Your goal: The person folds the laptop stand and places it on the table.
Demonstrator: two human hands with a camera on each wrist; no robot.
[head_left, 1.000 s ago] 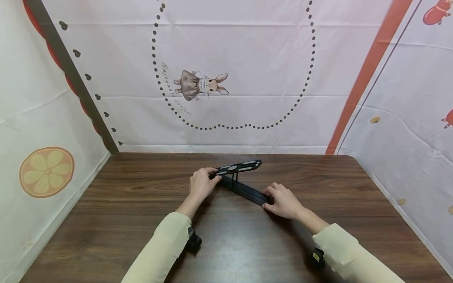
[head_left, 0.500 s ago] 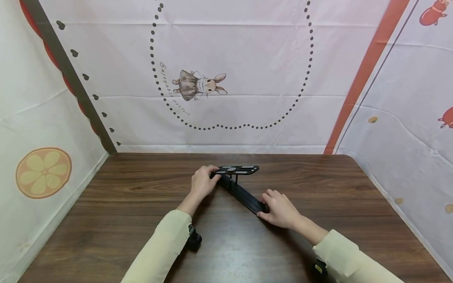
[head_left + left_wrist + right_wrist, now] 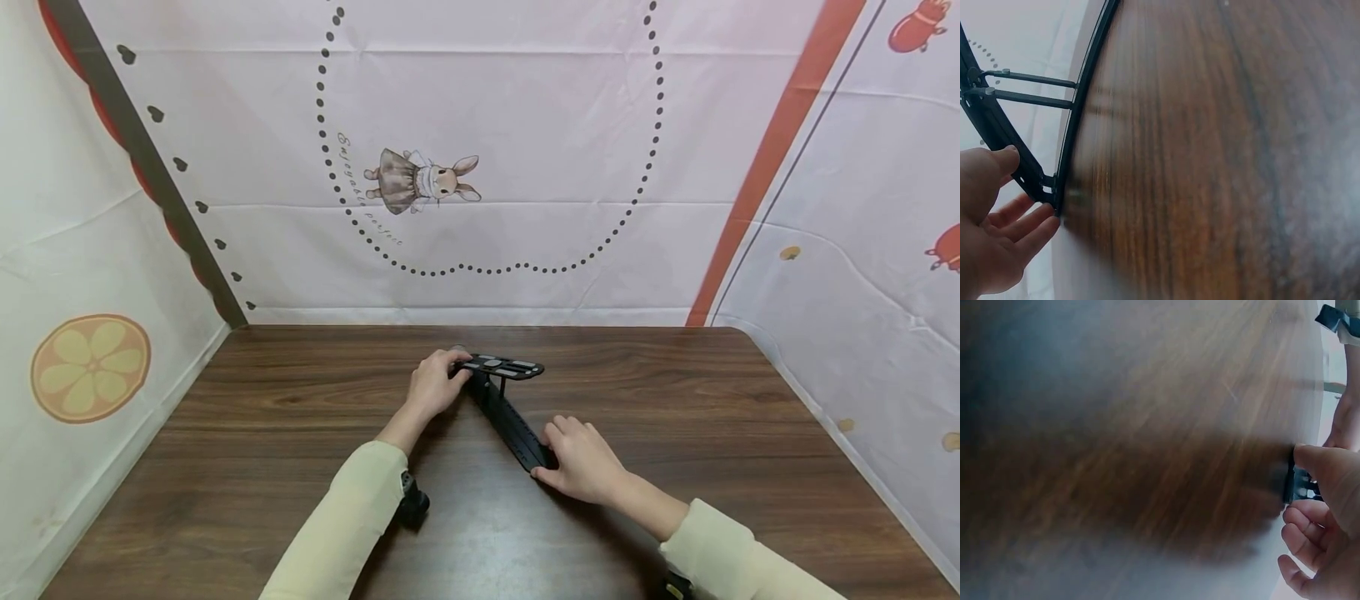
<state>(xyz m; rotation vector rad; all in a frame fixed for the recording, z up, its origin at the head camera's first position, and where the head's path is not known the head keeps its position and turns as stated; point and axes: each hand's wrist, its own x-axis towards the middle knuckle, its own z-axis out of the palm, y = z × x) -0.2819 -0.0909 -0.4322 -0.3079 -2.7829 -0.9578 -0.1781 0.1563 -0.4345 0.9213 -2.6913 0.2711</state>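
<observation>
A black folding stand [image 3: 508, 419] rests on the table, its lower bar slanting from the far left toward the near right. Thin struts [image 3: 1032, 100] prop up its upper arm [image 3: 517, 369], which carries grey pads. At the far hinged end, my left hand [image 3: 435, 387] holds the stand between thumb and fingers; in the left wrist view the thumb lies on the upper arm and the fingertips are by the hinge. My right hand [image 3: 581, 458] grips the near end of the lower bar, thumb on one side and fingers on the other. Its palm side shows in the right wrist view.
The brown wood-grain table [image 3: 300, 500] extends around the stand. A pale printed cloth [image 3: 555, 150] hangs behind and at both sides of it. Dark wrist cameras [image 3: 412, 502] sit at the pale sleeves [image 3: 337, 521].
My right hand has moved left and toward me, swinging the stand's near end with it. The upper arm has turned too, its free tip coming nearer. My left hand has shifted only slightly right.
</observation>
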